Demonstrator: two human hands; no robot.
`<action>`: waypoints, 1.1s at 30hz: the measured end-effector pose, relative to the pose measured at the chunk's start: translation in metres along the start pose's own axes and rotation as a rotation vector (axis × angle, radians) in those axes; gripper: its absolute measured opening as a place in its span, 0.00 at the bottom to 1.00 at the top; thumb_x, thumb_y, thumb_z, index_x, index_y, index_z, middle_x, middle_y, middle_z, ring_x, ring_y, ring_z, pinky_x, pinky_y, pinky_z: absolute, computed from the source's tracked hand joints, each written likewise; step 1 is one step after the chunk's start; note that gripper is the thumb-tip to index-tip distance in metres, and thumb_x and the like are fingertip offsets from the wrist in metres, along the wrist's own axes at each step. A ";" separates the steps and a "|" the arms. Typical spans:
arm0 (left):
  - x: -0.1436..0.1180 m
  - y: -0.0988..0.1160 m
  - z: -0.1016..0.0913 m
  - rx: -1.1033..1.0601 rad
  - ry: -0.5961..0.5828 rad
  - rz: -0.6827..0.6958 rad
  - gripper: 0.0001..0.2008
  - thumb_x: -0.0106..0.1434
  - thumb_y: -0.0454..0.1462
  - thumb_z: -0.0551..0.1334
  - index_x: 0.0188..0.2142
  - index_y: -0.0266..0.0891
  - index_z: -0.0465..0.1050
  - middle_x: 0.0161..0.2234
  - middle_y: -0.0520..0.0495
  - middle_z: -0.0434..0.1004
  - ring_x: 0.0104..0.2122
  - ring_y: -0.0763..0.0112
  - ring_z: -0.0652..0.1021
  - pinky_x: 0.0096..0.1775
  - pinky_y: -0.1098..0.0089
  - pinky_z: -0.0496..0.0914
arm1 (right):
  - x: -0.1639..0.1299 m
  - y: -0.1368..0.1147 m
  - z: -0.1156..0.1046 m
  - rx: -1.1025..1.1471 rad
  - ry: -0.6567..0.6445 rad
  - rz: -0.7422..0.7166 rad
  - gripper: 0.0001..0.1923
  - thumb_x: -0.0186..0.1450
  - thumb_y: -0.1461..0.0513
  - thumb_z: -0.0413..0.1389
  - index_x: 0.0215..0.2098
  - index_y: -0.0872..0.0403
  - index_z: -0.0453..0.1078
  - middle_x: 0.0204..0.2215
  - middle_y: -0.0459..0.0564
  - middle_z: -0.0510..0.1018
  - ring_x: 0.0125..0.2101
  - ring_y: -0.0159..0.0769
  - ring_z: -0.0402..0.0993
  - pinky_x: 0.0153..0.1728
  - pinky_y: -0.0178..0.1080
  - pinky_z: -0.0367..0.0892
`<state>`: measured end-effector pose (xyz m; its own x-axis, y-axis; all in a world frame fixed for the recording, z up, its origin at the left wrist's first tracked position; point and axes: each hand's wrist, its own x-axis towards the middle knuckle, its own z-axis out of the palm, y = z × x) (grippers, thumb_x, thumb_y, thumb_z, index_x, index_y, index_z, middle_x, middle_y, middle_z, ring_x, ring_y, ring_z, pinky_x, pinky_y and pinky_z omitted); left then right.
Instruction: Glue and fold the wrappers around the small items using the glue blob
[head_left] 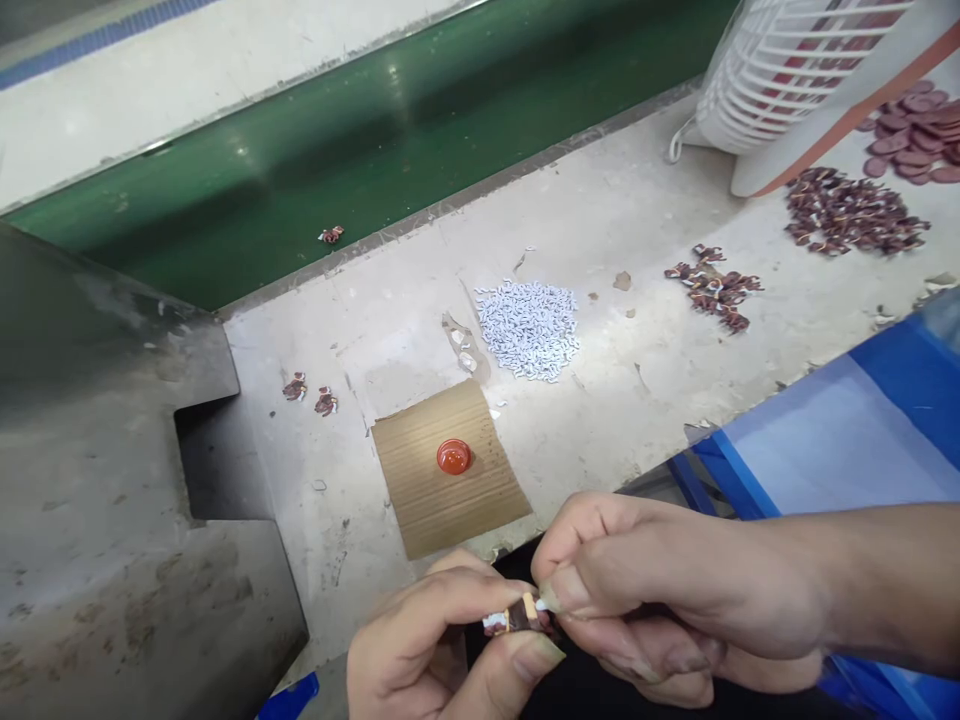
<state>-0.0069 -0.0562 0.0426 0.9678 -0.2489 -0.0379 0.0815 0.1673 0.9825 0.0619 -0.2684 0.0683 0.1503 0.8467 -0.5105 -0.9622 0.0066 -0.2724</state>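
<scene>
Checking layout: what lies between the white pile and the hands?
Head view: a cardboard square with a red cap on it.

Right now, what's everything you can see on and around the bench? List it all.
small piece: one, brown and white, pinched between both hands
red cap: one, on the cardboard
cardboard: one, tan, bench front
white bits: one pile, bench middle
brown pieces: piles and strays, bench right
red discs: pile, far right
white basket: one, top right
green belt: behind bench
blue bin: right
left hand: gripping
right hand: gripping
</scene>
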 end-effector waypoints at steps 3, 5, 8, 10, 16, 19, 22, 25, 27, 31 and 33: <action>0.000 -0.001 0.000 -0.015 0.019 0.001 0.15 0.65 0.28 0.72 0.49 0.45 0.85 0.34 0.46 0.86 0.31 0.70 0.79 0.35 0.72 0.77 | -0.002 0.001 0.002 0.003 -0.011 -0.024 0.07 0.56 0.61 0.55 0.21 0.53 0.65 0.10 0.34 0.58 0.10 0.21 0.44 0.12 0.26 0.45; 0.000 -0.001 0.001 -0.023 0.012 0.002 0.15 0.65 0.29 0.72 0.50 0.45 0.85 0.34 0.45 0.86 0.31 0.70 0.79 0.35 0.72 0.77 | -0.004 0.002 0.003 0.000 -0.012 -0.030 0.08 0.57 0.60 0.55 0.21 0.53 0.65 0.11 0.34 0.58 0.10 0.21 0.45 0.13 0.26 0.45; 0.000 -0.001 0.001 -0.027 0.007 -0.012 0.14 0.66 0.31 0.72 0.50 0.46 0.85 0.34 0.45 0.87 0.31 0.69 0.79 0.34 0.72 0.77 | -0.005 0.004 0.003 0.002 -0.010 -0.026 0.08 0.57 0.61 0.55 0.22 0.53 0.65 0.11 0.34 0.58 0.10 0.21 0.45 0.13 0.26 0.45; 0.001 0.000 0.002 -0.034 0.014 -0.009 0.13 0.66 0.31 0.72 0.49 0.45 0.86 0.33 0.45 0.87 0.30 0.69 0.79 0.33 0.72 0.77 | -0.005 0.005 0.002 0.013 -0.015 -0.025 0.07 0.57 0.61 0.55 0.22 0.53 0.65 0.11 0.34 0.58 0.10 0.21 0.45 0.13 0.26 0.44; -0.001 0.000 0.001 -0.043 0.009 -0.029 0.14 0.65 0.30 0.72 0.49 0.46 0.86 0.34 0.45 0.87 0.31 0.68 0.79 0.34 0.71 0.77 | -0.003 0.004 0.002 0.019 -0.022 -0.027 0.07 0.57 0.62 0.54 0.22 0.53 0.65 0.11 0.34 0.58 0.10 0.22 0.45 0.12 0.26 0.44; -0.002 0.001 -0.001 -0.040 -0.008 -0.037 0.14 0.66 0.30 0.72 0.50 0.46 0.85 0.35 0.45 0.87 0.32 0.68 0.79 0.35 0.71 0.77 | -0.004 0.003 0.004 0.019 -0.020 -0.028 0.07 0.57 0.61 0.54 0.22 0.53 0.65 0.11 0.34 0.58 0.10 0.21 0.45 0.12 0.26 0.44; -0.001 0.002 -0.001 -0.032 -0.019 -0.036 0.15 0.65 0.30 0.72 0.49 0.46 0.86 0.35 0.45 0.87 0.32 0.69 0.80 0.34 0.72 0.77 | -0.004 0.004 0.004 0.013 -0.005 -0.010 0.06 0.56 0.61 0.53 0.22 0.52 0.65 0.11 0.34 0.58 0.10 0.21 0.45 0.12 0.26 0.44; 0.001 0.002 0.001 -0.020 0.004 -0.037 0.15 0.65 0.29 0.72 0.49 0.46 0.86 0.35 0.44 0.88 0.32 0.68 0.80 0.34 0.71 0.77 | -0.004 0.005 0.003 0.028 0.013 0.009 0.07 0.56 0.61 0.54 0.22 0.53 0.65 0.11 0.34 0.58 0.10 0.21 0.44 0.13 0.27 0.44; 0.002 0.001 0.000 -0.025 -0.003 -0.050 0.15 0.65 0.29 0.72 0.48 0.46 0.86 0.34 0.45 0.87 0.31 0.68 0.80 0.34 0.72 0.76 | -0.003 0.004 0.002 0.023 0.033 0.024 0.07 0.57 0.60 0.54 0.22 0.53 0.65 0.11 0.34 0.58 0.10 0.21 0.43 0.13 0.27 0.44; 0.005 0.000 -0.003 -0.051 -0.042 -0.109 0.11 0.65 0.30 0.72 0.45 0.46 0.86 0.31 0.46 0.85 0.30 0.70 0.80 0.34 0.74 0.75 | -0.004 -0.001 0.003 -0.015 0.048 0.053 0.11 0.56 0.57 0.55 0.20 0.52 0.63 0.11 0.35 0.55 0.11 0.22 0.42 0.15 0.29 0.42; 0.007 0.000 -0.004 -0.064 -0.051 -0.104 0.09 0.66 0.31 0.71 0.44 0.46 0.86 0.31 0.47 0.85 0.29 0.71 0.80 0.33 0.75 0.75 | -0.008 -0.001 0.002 -0.087 0.031 -0.042 0.18 0.61 0.51 0.57 0.20 0.52 0.62 0.11 0.34 0.52 0.13 0.23 0.41 0.15 0.30 0.41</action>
<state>0.0013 -0.0542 0.0412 0.9401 -0.3160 -0.1282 0.1974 0.1977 0.9602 0.0615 -0.2742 0.0749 0.1987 0.8299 -0.5214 -0.9316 -0.0053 -0.3634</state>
